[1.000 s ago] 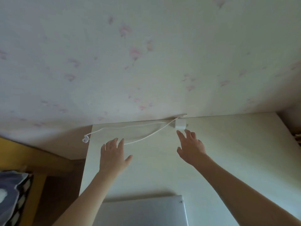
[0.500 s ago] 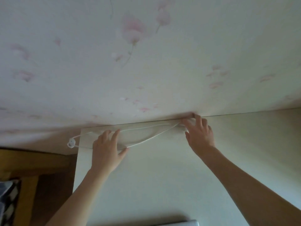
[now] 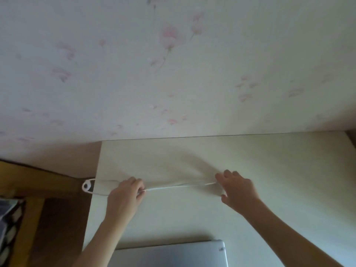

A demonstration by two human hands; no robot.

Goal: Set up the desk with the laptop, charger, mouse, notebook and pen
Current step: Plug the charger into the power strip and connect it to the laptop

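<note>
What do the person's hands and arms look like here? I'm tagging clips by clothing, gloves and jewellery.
Both arms are bare from the bottom edge of the picture to the fingertips: no sleeve or cuff shows. The left hand and right hand wear no gloves, and no ring, watch or bracelet shows on the sides facing the camera. The picture is dim and slightly blurred, so small details such as the nails cannot be made out.

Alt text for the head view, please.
Two bare hands stretch a thin white charger cable taut above a pale desk: left hand pinching it, right hand gripping the charger end. A closed silver laptop lies at the near edge.
</note>
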